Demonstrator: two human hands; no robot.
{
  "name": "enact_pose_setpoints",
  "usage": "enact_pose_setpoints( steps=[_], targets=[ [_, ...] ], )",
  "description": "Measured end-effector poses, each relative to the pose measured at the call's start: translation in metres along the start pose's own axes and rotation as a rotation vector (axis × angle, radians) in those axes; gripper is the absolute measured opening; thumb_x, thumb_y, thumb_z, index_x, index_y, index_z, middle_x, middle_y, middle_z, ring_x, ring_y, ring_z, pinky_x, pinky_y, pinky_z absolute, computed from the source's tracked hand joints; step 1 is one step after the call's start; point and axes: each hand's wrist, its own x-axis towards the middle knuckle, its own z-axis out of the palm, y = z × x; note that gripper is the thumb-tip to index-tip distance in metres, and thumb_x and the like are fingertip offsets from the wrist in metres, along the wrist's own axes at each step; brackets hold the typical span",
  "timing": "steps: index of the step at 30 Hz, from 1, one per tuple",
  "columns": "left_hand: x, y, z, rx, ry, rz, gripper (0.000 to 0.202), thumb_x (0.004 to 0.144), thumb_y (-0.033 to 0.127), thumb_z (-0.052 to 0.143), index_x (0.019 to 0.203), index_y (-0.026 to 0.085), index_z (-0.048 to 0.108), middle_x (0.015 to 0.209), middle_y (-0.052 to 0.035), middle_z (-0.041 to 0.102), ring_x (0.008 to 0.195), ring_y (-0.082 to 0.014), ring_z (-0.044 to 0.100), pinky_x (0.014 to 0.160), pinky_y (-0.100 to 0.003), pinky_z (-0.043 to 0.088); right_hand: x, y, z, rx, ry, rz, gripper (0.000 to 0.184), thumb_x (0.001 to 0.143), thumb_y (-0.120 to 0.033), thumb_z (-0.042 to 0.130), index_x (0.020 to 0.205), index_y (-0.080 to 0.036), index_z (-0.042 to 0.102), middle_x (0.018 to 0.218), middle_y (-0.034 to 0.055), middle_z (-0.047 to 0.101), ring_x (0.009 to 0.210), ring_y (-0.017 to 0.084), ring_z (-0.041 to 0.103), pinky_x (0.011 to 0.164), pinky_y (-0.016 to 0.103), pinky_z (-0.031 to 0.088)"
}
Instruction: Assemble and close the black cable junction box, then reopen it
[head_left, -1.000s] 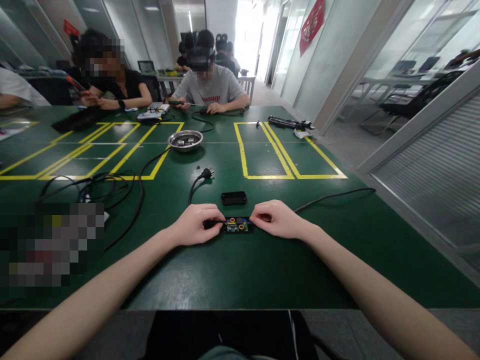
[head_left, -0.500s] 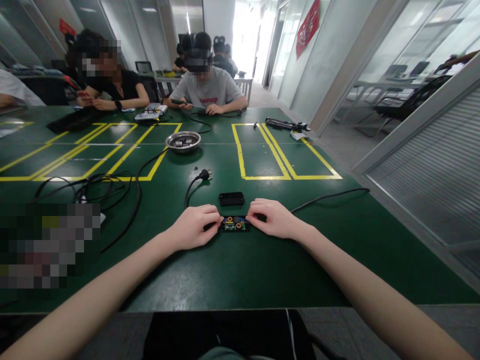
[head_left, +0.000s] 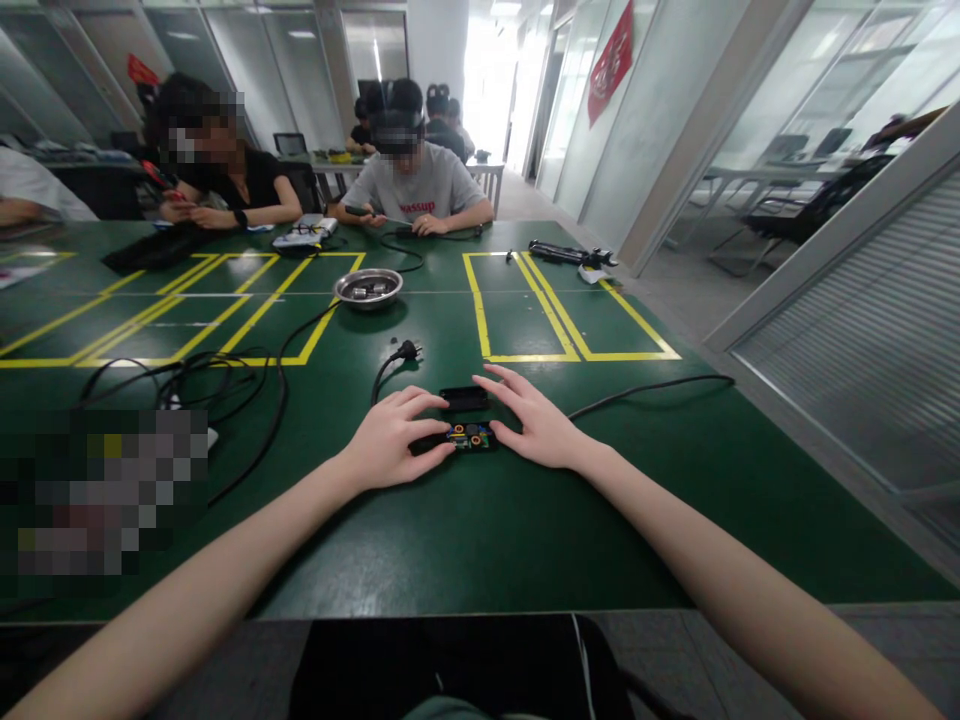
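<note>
Right hand (head_left: 534, 425) now nearer black cover (head_left: 463, 400)

Black legwear (head_left: 457, 665) bears a thin white line (head_left: 584, 660), and the top (head_left: 444, 709), barely in view, seems grey-green.

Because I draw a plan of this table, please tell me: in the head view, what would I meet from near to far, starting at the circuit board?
Circuit board, black cover, plug, metal bowl, long black object.
</note>
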Motion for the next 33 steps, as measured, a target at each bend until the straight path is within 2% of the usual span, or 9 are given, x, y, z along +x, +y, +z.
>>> enact_pose_setpoints(
  steps=[4, 6, 10, 12, 15, 17, 22, 27, 33],
  targets=[
    [-0.003, -0.005, 0.012, -0.003, -0.024, -0.127, 0.060, 0.090, 0.047, 0.075, 0.144, 0.022, 0.063, 0.157, -0.0182, 0.053, 0.141, -0.0365, 0.053, 0.113, -0.058, 0.049, 0.001, 0.006, 0.002, -0.009, -0.100, -0.044, 0.037, 0.095, -0.020, 0.057, 0.129, -0.027, 0.071, 0.147, 0.0130, 0.060, 0.136, 0.032, 0.056, 0.114, 0.061, 0.044],
    [-0.004, -0.007, 0.016, -0.005, -0.110, -0.156, 0.069, 0.086, 0.054, 0.078, 0.144, 0.021, 0.063, 0.158, -0.0211, 0.051, 0.144, -0.0398, 0.051, 0.114, -0.061, 0.047, 0.001, 0.005, 0.001, 0.021, -0.100, -0.062, 0.029, 0.096, -0.018, 0.057, 0.117, -0.025, 0.076, 0.141, 0.0124, 0.064, 0.132, 0.030, 0.060, 0.113, 0.058, 0.047],
    [-0.006, -0.009, 0.017, -0.034, -0.160, -0.152, 0.056, 0.088, 0.053, 0.076, 0.134, 0.021, 0.071, 0.151, -0.0208, 0.059, 0.138, -0.0387, 0.057, 0.113, -0.063, 0.047, 0.001, 0.000, 0.000, 0.119, -0.071, -0.064, 0.019, 0.099, -0.023, 0.058, 0.101, -0.022, 0.077, 0.132, 0.0125, 0.067, 0.122, 0.027, 0.064, 0.109, 0.050, 0.052],
    [-0.006, -0.008, 0.016, -0.056, -0.130, -0.146, 0.054, 0.087, 0.050, 0.078, 0.132, 0.021, 0.072, 0.151, -0.0205, 0.059, 0.135, -0.0383, 0.060, 0.111, -0.062, 0.049, 0.001, -0.001, 0.000, 0.169, -0.040, -0.014, 0.018, 0.098, -0.025, 0.061, 0.111, -0.023, 0.074, 0.130, 0.0120, 0.067, 0.119, 0.026, 0.065, 0.107, 0.050, 0.053],
    [-0.006, -0.007, 0.014, -0.126, -0.086, -0.126, 0.052, 0.086, 0.043, 0.081, 0.132, 0.021, 0.071, 0.151, -0.0199, 0.058, 0.133, -0.0361, 0.063, 0.110, -0.058, 0.053, 0.000, -0.001, 0.002, 0.218, -0.006, 0.102, 0.047, 0.094, -0.025, 0.066, 0.140, -0.023, 0.060, 0.126, 0.0122, 0.068, 0.109, 0.025, 0.066, 0.102, 0.051, 0.055],
    [-0.006, -0.005, 0.013, -0.190, -0.069, -0.122, 0.053, 0.086, 0.038, 0.081, 0.135, 0.022, 0.068, 0.153, -0.0180, 0.057, 0.133, -0.0337, 0.063, 0.110, -0.054, 0.054, 0.000, -0.001, 0.003, 0.224, -0.007, 0.144, 0.054, 0.092, -0.024, 0.066, 0.145, -0.021, 0.056, 0.118, 0.0117, 0.069, 0.101, 0.025, 0.066, 0.098, 0.050, 0.057],
    [-0.005, 0.000, 0.010, -0.347, -0.056, -0.160, 0.069, 0.086, 0.029, 0.080, 0.150, 0.026, 0.052, 0.152, -0.0134, 0.057, 0.134, -0.0294, 0.062, 0.112, -0.048, 0.055, 0.001, -0.005, 0.002, 0.296, 0.007, 0.117, 0.044, 0.091, -0.020, 0.066, 0.135, -0.020, 0.064, 0.108, 0.0077, 0.066, 0.091, 0.021, 0.065, 0.086, 0.041, 0.059],
    [-0.004, 0.000, 0.010, -0.429, -0.066, -0.211, 0.087, 0.085, 0.025, 0.080, 0.161, 0.029, 0.037, 0.152, -0.0130, 0.054, 0.109, -0.0218, 0.070, 0.103, -0.043, 0.060, 0.003, -0.011, 0.002, 0.374, 0.045, 0.121, 0.034, 0.087, -0.018, 0.068, 0.121, -0.020, 0.072, 0.106, 0.0065, 0.068, 0.084, 0.018, 0.066, 0.076, 0.034, 0.059],
    [-0.005, -0.001, 0.010, -0.452, -0.049, -0.190, 0.082, 0.087, 0.024, 0.079, 0.160, 0.029, 0.041, 0.147, -0.0116, 0.055, 0.111, -0.0223, 0.067, 0.101, -0.041, 0.061, 0.003, -0.013, 0.007, 0.406, 0.053, 0.203, 0.028, 0.088, -0.020, 0.066, 0.114, -0.021, 0.075, 0.092, 0.0031, 0.075, 0.073, 0.016, 0.065, 0.072, 0.033, 0.057]
  ],
)
